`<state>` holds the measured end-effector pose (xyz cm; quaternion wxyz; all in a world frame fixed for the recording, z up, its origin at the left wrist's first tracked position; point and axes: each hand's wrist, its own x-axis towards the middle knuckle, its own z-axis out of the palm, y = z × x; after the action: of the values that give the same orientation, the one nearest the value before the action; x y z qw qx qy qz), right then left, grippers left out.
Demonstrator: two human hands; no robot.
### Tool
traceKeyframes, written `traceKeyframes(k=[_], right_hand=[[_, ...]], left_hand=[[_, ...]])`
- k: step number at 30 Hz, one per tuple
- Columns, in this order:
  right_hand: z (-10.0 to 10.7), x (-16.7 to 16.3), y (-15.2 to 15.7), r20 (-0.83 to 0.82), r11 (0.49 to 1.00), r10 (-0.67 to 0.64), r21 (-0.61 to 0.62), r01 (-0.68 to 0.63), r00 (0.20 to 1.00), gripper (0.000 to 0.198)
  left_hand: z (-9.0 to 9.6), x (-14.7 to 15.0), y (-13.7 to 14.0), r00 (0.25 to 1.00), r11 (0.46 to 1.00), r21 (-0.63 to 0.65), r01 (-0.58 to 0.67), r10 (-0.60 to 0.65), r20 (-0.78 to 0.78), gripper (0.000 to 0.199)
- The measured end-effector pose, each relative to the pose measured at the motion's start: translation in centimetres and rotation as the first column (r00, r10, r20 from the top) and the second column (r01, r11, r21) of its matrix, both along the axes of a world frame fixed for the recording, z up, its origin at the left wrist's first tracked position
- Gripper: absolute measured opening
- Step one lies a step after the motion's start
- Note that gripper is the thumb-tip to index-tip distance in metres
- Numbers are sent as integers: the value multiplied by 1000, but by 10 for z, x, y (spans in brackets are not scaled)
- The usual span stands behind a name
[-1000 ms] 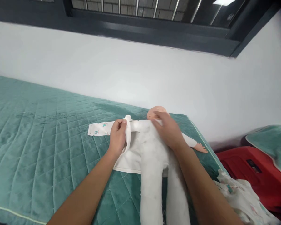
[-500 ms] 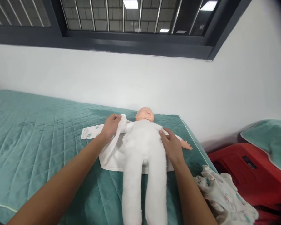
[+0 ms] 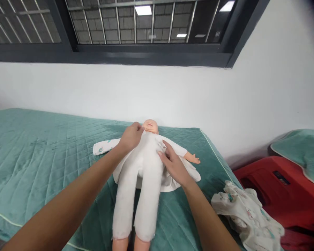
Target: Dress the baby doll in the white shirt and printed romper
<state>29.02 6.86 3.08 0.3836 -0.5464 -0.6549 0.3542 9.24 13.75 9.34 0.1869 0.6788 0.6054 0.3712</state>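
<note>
A baby doll (image 3: 149, 158) with a white cloth body lies on its back, head toward the wall. Beneath it is a spread white baby shirt (image 3: 170, 184); one printed sleeve (image 3: 104, 146) lies flat to the left, and the doll's arm on the right comes out of the other sleeve, its hand showing. My left hand (image 3: 132, 136) is closed in a pinch on the shirt's edge beside the doll's neck; the fingertips are partly hidden. My right hand (image 3: 174, 164) grips the doll's chest at its right side, thumb and forefinger on bunched white cloth.
The doll lies on a green quilted bed cover (image 3: 54, 157) against a white wall (image 3: 107, 90). A crumpled printed baby garment (image 3: 248, 216) lies at the bed's right edge. Beside it stands a red plastic stool or chair (image 3: 279, 188) with green cloth (image 3: 300, 150) over it. A barred window is above.
The doll has shifted left and tilted, and its lower legs now show. My left hand has moved right to its neck. My right hand moved left onto its chest; the right shirt flap lies spread.
</note>
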Motion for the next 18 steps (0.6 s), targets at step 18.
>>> traceKeyframes(k=[18], right_hand=[[-26,-2,9,-193,992,85,-71,-100,977,74]], left_hand=[[-92,-55,-141,1000,978,209,18,-20,10,31]])
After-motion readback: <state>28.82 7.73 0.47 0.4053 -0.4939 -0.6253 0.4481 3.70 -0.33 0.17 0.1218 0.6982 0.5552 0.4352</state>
